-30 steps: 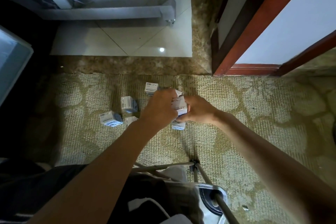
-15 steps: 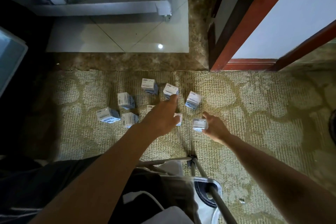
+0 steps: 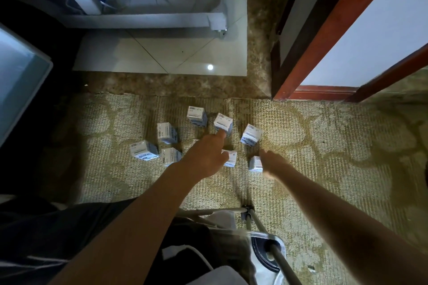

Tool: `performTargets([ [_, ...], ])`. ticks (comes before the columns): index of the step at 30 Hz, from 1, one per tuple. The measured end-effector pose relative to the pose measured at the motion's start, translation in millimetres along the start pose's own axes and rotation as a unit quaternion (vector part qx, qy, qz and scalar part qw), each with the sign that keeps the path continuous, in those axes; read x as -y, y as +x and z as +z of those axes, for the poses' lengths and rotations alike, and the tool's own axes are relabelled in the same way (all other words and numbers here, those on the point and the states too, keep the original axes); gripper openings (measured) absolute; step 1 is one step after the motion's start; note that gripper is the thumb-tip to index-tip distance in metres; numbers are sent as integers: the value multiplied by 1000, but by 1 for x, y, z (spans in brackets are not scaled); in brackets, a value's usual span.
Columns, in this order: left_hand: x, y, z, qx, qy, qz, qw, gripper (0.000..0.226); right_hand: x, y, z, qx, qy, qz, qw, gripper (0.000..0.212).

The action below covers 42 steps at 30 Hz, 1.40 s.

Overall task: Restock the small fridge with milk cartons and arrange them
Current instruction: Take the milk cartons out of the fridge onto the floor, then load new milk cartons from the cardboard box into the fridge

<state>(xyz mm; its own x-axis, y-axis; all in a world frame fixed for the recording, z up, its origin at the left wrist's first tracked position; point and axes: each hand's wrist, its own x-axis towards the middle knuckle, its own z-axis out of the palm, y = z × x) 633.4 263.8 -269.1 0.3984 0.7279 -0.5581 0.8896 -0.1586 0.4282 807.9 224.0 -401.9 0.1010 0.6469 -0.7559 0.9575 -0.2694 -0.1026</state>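
Observation:
Several small white milk cartons stand scattered on the patterned carpet. My left hand reaches over them, and its straight index finger touches the near edge of one carton. Another carton sits beside that hand's thumb. My right hand is blurred, with its fingers stretched out beside a carton; it holds nothing. More cartons stand at the right, at the back and in a left cluster. The open white fridge is at the top.
A pale panel juts in from the left edge. A red-brown wooden door frame stands at the right. Glossy floor tile lies between the carpet and the fridge. A metal stool frame is under me.
A second ago both hands held a bunch of cartons together. Those cartons now stand apart on the carpet, and my hands have separated and let go.

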Motion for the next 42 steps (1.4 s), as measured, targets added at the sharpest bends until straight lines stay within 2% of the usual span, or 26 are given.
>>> performTargets([
  [2, 3, -3, -8, -11, -1, -14, 1000, 30, 10, -7, -17, 6, -101, -10, 995, 48],
  [4, 7, -6, -17, -28, 4, -30, 999, 24, 27, -18, -39, 1, -136, -29, 990, 37],
  [7, 19, -14, -36, -62, 13, -62, 996, 23, 63, -36, -77, -38, -125, -90, 987, 32],
  [10, 33, -30, -66, -120, -54, -105, 986, 20, 108, -56, -120, -79, -112, -165, 977, 34],
  [12, 43, -51, -94, -187, -92, -121, 971, 20, 141, -66, -144, -104, -69, -210, 970, 33],
  [16, 72, -106, -152, -334, -76, -140, 929, 24, 219, -101, -189, -166, -1, -315, 935, 24],
  [20, 107, -173, -196, -454, -79, -240, 854, 25, 301, -158, -217, -249, -19, -424, 871, 33],
  [22, 126, -213, -210, -496, -92, -273, 819, 26, 345, -188, -221, -285, -23, -471, 835, 31],
  [27, 172, -326, -213, -587, -119, -359, 716, 24, 444, -270, -197, -293, -52, -585, 754, 29],
  [35, 211, -494, -120, -661, -152, -519, 520, 26, 546, -396, -65, -169, -102, -742, 640, 25],
  [42, 205, -562, 30, -632, -229, -655, 344, 23, 541, -465, 97, -3, -229, -816, 531, 24],
])
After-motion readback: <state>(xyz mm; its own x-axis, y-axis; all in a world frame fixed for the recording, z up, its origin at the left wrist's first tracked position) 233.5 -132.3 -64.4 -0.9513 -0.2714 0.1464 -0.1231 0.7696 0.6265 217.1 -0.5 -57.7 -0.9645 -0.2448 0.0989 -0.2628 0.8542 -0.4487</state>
